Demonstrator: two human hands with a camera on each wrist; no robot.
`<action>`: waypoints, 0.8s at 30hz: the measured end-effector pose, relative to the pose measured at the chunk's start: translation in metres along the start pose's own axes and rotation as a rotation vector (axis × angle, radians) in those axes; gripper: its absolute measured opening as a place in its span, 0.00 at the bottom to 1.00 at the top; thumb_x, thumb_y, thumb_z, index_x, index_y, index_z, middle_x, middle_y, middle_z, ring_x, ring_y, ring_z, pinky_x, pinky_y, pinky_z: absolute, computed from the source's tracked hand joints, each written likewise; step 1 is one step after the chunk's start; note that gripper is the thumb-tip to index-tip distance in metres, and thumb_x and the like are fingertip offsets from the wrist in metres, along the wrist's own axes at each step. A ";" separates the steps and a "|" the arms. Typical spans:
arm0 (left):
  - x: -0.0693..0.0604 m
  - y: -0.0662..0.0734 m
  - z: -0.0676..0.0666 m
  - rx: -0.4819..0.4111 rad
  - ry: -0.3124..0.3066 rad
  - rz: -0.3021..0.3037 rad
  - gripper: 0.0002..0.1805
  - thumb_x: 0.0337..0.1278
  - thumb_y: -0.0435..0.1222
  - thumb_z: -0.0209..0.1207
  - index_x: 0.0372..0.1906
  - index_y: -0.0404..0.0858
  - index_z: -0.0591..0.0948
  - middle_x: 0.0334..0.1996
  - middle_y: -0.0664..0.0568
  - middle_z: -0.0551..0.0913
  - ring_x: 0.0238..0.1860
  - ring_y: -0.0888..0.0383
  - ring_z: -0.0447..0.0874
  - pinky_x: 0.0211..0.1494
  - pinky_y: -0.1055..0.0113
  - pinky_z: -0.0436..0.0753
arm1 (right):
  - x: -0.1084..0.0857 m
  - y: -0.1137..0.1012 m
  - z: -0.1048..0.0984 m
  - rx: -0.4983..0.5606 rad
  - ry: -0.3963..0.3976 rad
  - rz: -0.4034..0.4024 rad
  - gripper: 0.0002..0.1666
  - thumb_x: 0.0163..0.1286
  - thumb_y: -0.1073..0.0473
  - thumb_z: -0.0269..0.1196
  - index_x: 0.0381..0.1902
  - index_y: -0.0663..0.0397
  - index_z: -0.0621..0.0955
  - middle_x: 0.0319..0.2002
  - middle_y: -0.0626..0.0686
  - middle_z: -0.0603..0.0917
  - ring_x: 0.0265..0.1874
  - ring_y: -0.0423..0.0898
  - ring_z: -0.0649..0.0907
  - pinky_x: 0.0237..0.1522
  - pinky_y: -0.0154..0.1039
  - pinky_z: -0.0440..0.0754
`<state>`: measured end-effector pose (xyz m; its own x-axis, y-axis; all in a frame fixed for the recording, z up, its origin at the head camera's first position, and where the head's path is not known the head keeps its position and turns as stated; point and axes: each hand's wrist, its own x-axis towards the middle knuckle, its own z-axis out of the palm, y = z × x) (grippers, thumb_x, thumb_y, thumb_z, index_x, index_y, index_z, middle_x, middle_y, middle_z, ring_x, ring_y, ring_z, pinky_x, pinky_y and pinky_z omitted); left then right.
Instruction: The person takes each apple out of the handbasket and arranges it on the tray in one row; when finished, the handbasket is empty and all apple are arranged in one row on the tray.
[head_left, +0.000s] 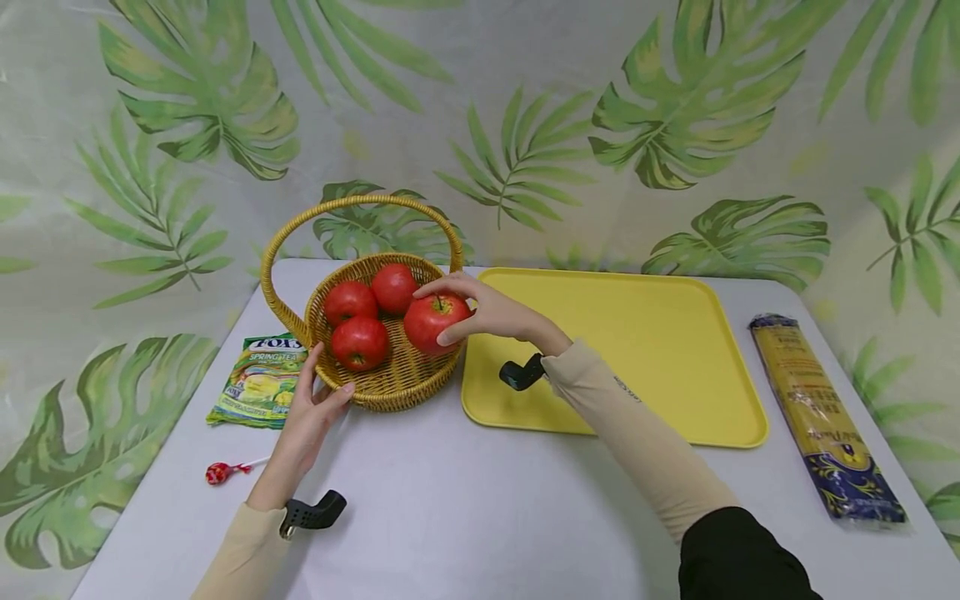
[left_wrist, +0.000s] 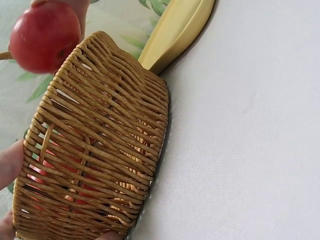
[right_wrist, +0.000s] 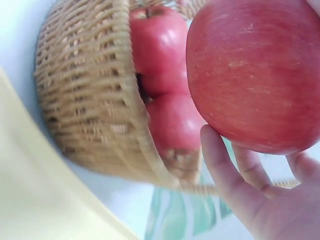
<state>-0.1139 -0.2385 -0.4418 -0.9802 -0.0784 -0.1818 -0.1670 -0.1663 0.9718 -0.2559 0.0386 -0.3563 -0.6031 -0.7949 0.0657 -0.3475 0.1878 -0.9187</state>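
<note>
A red apple [head_left: 436, 323] is gripped in my right hand [head_left: 491, 312], over the right side of a wicker basket [head_left: 401, 398]. In the right wrist view the held apple [right_wrist: 255, 75] stands higher than the basket rim, with fingertips [right_wrist: 214, 145] against its skin. Three more apples lie in the basket, among them a front apple [head_left: 360, 343]. My left hand [head_left: 307, 421] holds the basket's near-left rim between thumb and fingers. The left wrist view shows the woven wall [left_wrist: 100, 135] close up, with red showing through its gaps.
Right of the basket lies a yellow tray [head_left: 600, 333], partly under my right forearm. A green candy bag [head_left: 258, 383] and a red lollipop [head_left: 218, 473] lie on the left. A long pasta packet [head_left: 828, 425] is at the far right. The basket's tall handle [head_left: 360, 200] arches at the back.
</note>
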 end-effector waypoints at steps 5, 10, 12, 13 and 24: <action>0.000 0.000 0.000 -0.003 -0.006 0.003 0.46 0.66 0.27 0.53 0.77 0.54 0.40 0.75 0.55 0.33 0.72 0.47 0.46 0.70 0.54 0.58 | -0.020 0.000 -0.019 0.029 0.066 0.023 0.35 0.55 0.57 0.71 0.62 0.43 0.75 0.62 0.48 0.66 0.62 0.49 0.64 0.55 0.49 0.75; -0.001 0.001 0.000 0.002 -0.007 0.003 0.46 0.66 0.27 0.53 0.77 0.54 0.40 0.75 0.55 0.33 0.72 0.47 0.46 0.70 0.54 0.58 | -0.038 0.009 -0.035 0.035 0.138 0.055 0.36 0.56 0.58 0.71 0.63 0.43 0.75 0.62 0.49 0.65 0.58 0.53 0.69 0.54 0.51 0.75; -0.001 0.001 0.000 0.006 -0.007 0.000 0.46 0.66 0.28 0.53 0.77 0.54 0.40 0.75 0.55 0.33 0.72 0.47 0.46 0.70 0.55 0.58 | -0.044 0.014 -0.041 0.033 0.174 0.078 0.36 0.56 0.58 0.71 0.64 0.42 0.75 0.64 0.48 0.64 0.58 0.52 0.69 0.54 0.52 0.75; -0.001 0.001 0.000 0.009 -0.008 -0.003 0.46 0.66 0.28 0.53 0.77 0.54 0.40 0.75 0.55 0.33 0.72 0.48 0.46 0.70 0.55 0.58 | -0.047 0.017 -0.043 0.032 0.192 0.091 0.36 0.56 0.59 0.71 0.64 0.42 0.74 0.65 0.48 0.64 0.58 0.52 0.69 0.54 0.52 0.75; -0.002 0.001 -0.002 0.048 -0.019 0.006 0.45 0.66 0.31 0.55 0.77 0.54 0.40 0.74 0.52 0.32 0.72 0.44 0.45 0.69 0.56 0.60 | -0.061 0.055 -0.059 0.012 0.290 0.187 0.37 0.57 0.63 0.70 0.65 0.53 0.72 0.67 0.54 0.61 0.61 0.56 0.65 0.58 0.56 0.70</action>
<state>-0.1119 -0.2403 -0.4409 -0.9830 -0.0602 -0.1735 -0.1656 -0.1181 0.9791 -0.2809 0.1315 -0.3875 -0.8351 -0.5502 0.0019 -0.2041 0.3066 -0.9297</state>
